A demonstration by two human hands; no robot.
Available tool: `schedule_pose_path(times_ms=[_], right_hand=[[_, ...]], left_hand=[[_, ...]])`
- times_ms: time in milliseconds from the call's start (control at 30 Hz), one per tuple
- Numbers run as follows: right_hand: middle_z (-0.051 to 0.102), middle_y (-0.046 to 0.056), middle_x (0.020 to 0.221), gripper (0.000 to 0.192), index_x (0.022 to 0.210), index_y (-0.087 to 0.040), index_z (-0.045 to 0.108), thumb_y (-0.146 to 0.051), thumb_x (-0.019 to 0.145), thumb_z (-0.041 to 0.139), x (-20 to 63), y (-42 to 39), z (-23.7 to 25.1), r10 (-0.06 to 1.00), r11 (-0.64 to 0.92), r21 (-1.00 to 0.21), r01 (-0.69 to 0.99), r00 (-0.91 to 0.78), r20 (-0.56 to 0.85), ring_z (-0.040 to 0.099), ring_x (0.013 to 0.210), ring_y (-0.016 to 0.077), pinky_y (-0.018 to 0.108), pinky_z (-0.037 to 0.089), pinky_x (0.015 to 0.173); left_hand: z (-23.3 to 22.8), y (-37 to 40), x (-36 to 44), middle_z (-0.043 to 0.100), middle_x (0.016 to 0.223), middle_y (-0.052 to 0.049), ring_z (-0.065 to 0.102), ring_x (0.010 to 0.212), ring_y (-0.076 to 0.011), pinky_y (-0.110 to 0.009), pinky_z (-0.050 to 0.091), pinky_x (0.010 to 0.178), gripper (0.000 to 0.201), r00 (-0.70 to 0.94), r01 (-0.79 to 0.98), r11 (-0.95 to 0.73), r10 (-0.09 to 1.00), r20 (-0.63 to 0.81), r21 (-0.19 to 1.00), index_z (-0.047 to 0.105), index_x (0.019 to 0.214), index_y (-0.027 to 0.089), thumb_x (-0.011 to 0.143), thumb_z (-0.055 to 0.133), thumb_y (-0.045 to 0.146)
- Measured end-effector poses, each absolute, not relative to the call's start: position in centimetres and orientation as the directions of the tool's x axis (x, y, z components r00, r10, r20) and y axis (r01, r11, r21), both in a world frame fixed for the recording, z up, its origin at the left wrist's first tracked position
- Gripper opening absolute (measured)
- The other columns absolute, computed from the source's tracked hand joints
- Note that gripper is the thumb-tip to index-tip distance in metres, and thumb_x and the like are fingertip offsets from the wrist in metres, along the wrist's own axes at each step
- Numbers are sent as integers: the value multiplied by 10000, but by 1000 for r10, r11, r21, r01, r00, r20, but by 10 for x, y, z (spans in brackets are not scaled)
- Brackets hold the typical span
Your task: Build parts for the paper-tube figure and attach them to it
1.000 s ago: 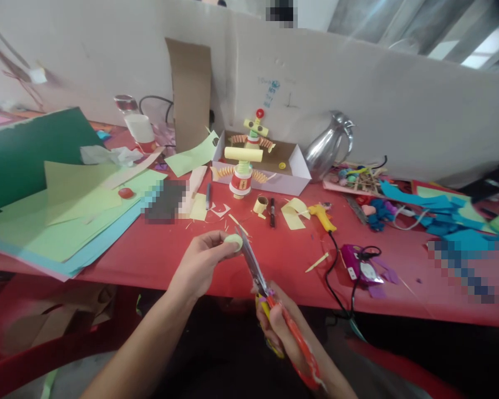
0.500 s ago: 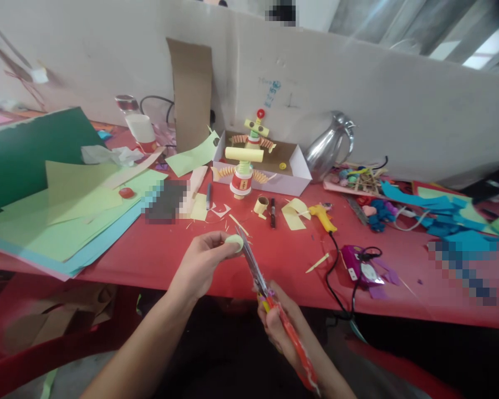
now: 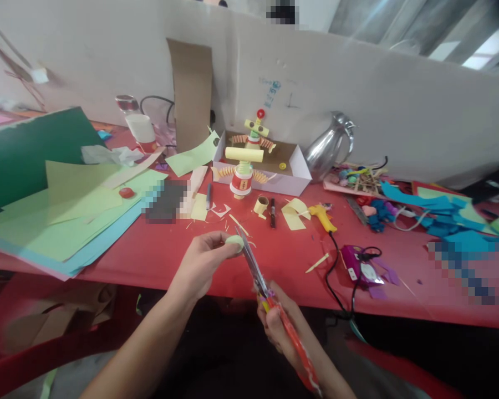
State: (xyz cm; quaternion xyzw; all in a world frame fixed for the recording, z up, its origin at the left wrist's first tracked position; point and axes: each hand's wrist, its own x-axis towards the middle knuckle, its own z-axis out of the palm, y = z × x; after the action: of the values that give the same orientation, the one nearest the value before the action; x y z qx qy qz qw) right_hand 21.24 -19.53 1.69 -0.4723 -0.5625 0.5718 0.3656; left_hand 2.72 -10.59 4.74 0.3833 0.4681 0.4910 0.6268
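Observation:
Between thumb and fingers, my left hand (image 3: pixel 199 260) pinches a small round piece of pale green paper (image 3: pixel 234 241) over the front of the table. My right hand (image 3: pixel 280 321) is wrapped round the handles of a pair of scissors (image 3: pixel 253 266), whose blades point up and away from me. The blade tips are right beside the paper's right edge; whether they touch it I cannot tell. Beyond my hands stands a paper figure (image 3: pixel 242 180) with a yellow roll on top and folded arms. A second such figure (image 3: pixel 256 130) with a red top is behind it.
A yellow glue gun (image 3: pixel 323 218) lies right of centre, its black cord running past a purple box (image 3: pixel 360 265). Green and blue sheets (image 3: pixel 83 221) are stacked at left. A white box (image 3: pixel 270 178) and a metal jug (image 3: pixel 330 147) stand behind. Paper scraps (image 3: pixel 317 263) are scattered about.

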Motion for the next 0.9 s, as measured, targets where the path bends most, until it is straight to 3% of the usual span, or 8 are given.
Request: schedule_pose_path(times_ms=[300,500,900], right_hand=[[316,-63,645,478,932,-221,477,-697,898,456,212,-198,14,937,-162,-983,89,-298,-181,228,492,68,200,177,412],[336,-59,658,530,1051,-216,495,-717,881,466,212,-197,13,937,-179,-980,83,-290,-196,230,479,63,200,178,402],[335,-75,617,550,981,-226,477,-759,847,476,209,-197,11,936,-197,-978,65,-285,-208,243,452,55,193,190,404]], left_hand=[[47,-105,26,690,680,-20,612,650,-111,-238,474,687,166,105,-256,226,973,-206,940,711,725,146,682,804,277],[45,-101,24,689,678,-23,608,622,-116,-244,464,638,173,110,-281,241,970,-219,929,709,722,151,660,818,270],[42,-100,18,705,693,-17,652,666,-123,-241,487,679,195,120,-318,262,964,-236,911,686,713,153,651,834,263]])
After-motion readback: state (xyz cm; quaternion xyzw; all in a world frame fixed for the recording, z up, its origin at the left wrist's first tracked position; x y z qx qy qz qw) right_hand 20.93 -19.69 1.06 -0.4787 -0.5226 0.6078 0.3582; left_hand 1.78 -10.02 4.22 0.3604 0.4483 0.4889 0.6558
